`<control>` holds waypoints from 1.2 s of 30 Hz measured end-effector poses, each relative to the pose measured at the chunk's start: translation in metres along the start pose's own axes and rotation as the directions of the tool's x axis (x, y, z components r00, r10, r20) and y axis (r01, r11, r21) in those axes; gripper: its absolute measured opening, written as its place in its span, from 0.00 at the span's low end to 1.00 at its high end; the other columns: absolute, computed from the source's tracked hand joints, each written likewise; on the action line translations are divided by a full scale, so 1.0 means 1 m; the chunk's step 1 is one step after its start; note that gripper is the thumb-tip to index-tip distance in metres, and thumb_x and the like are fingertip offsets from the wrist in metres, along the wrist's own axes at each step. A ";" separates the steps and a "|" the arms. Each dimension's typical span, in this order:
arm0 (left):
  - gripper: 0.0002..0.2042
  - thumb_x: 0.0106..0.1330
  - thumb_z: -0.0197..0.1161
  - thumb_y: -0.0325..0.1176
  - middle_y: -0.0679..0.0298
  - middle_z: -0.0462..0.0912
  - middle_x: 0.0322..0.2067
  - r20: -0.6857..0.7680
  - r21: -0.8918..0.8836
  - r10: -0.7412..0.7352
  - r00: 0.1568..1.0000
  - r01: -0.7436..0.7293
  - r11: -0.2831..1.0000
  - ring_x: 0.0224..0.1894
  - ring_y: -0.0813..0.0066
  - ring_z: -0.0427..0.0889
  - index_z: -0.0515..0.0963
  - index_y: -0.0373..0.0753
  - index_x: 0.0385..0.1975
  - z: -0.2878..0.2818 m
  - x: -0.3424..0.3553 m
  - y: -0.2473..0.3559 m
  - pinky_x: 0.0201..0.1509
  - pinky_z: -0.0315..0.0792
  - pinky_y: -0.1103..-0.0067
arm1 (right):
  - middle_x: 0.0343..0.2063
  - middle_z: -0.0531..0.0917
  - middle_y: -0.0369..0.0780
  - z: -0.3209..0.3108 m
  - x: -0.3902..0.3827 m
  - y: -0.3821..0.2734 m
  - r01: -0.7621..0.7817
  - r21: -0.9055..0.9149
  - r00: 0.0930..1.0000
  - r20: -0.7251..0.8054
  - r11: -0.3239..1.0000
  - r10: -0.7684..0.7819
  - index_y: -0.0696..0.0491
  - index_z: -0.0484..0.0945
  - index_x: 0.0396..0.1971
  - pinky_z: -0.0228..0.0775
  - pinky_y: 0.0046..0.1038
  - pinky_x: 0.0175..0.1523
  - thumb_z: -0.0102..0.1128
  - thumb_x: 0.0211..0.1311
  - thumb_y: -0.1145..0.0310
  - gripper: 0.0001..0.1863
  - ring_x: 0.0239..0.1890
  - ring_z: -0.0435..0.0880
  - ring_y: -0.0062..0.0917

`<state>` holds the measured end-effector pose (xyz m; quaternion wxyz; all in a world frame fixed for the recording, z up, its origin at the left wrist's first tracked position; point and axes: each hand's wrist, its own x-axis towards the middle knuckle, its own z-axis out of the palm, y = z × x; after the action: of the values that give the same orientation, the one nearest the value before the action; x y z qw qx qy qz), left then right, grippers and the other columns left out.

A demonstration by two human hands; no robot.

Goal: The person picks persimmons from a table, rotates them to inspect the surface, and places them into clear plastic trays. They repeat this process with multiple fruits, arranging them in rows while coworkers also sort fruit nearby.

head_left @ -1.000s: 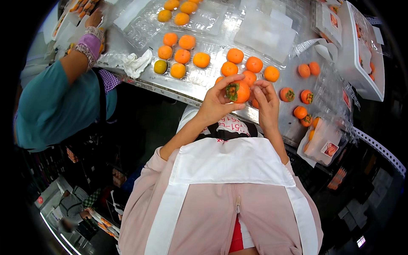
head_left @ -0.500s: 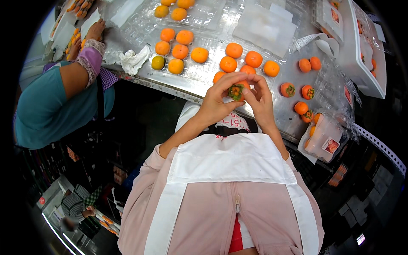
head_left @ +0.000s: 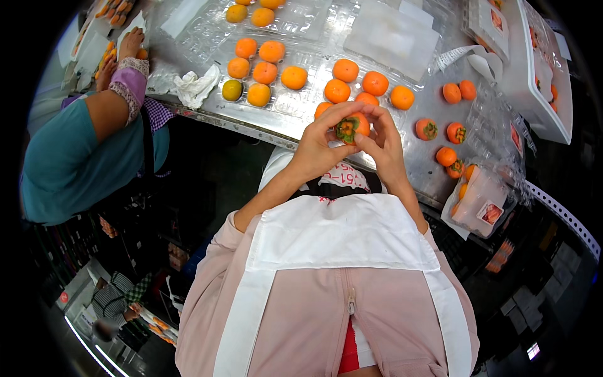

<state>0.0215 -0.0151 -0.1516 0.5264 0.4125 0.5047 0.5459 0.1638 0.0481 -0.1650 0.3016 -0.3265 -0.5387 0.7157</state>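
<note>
Between my two hands, just over the table's near edge, I hold an orange persimmon [head_left: 361, 125] with its green leafy cap facing toward me. My left hand [head_left: 319, 139] curls around its left side, thumb below and fingers over the top. The fingers of my right hand [head_left: 386, 144] close on its right side, the thumb pressed near the cap. Just beyond my fingers, several persimmons [head_left: 337, 91] sit in a clear plastic tray [head_left: 314, 66]. To the right of my hands, loose persimmons [head_left: 426, 129] lie on the metal table [head_left: 411, 173], some with their caps showing.
A clear lidded pack [head_left: 480, 204] of fruit rests at the table's right corner. Farther right stands a white crate [head_left: 553, 122] with packed fruit. White sheets [head_left: 392, 41] lie at the back; a crumpled cloth [head_left: 196, 88] is at left. A co-worker [head_left: 94, 151] handles fruit at far left.
The persimmon has turned slightly in my hands, its cap shifting a little left. The co-worker's hand at far left has moved left and slightly down.
</note>
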 end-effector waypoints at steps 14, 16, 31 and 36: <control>0.33 0.45 0.63 0.10 0.65 0.66 0.54 0.045 0.062 0.029 0.999 -0.032 0.998 0.57 0.73 0.68 0.68 0.39 0.56 -0.001 0.001 0.003 0.58 0.69 0.78 | 0.46 0.70 0.38 0.000 0.001 0.001 -0.065 0.170 0.997 -0.022 0.983 0.069 0.54 0.66 0.48 0.61 0.26 0.55 0.60 0.51 0.74 0.22 0.52 0.68 0.23; 0.33 0.45 0.63 0.10 0.65 0.66 0.53 0.040 0.046 0.013 0.999 -0.015 0.999 0.57 0.73 0.68 0.68 0.39 0.56 -0.001 0.000 0.004 0.58 0.69 0.78 | 0.45 0.70 0.37 0.004 0.001 -0.001 -0.057 0.171 0.997 -0.037 0.984 0.064 0.54 0.66 0.47 0.61 0.26 0.55 0.60 0.51 0.74 0.22 0.52 0.68 0.23; 0.34 0.47 0.64 0.12 0.64 0.66 0.56 0.042 0.055 -0.001 0.999 -0.002 0.998 0.58 0.73 0.68 0.67 0.40 0.58 -0.001 -0.002 0.000 0.57 0.71 0.77 | 0.40 0.72 0.36 0.009 0.002 -0.001 -0.066 0.172 0.990 -0.113 0.983 0.086 0.55 0.69 0.42 0.61 0.21 0.52 0.54 0.58 0.73 0.12 0.46 0.70 0.18; 0.33 0.49 0.66 0.14 0.61 0.67 0.56 0.074 -0.189 -0.118 0.990 0.130 0.973 0.56 0.72 0.70 0.65 0.36 0.59 0.001 -0.001 -0.004 0.54 0.74 0.76 | 0.36 0.74 0.33 0.002 0.006 0.006 -0.182 0.233 0.956 -0.183 0.955 0.227 0.55 0.71 0.38 0.61 0.18 0.50 0.48 0.65 0.69 0.07 0.42 0.70 0.14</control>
<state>0.0235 -0.0163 -0.1556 0.6126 0.3438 0.4573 0.5454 0.1578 0.0500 -0.1710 0.3137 -0.4195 -0.3871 0.7588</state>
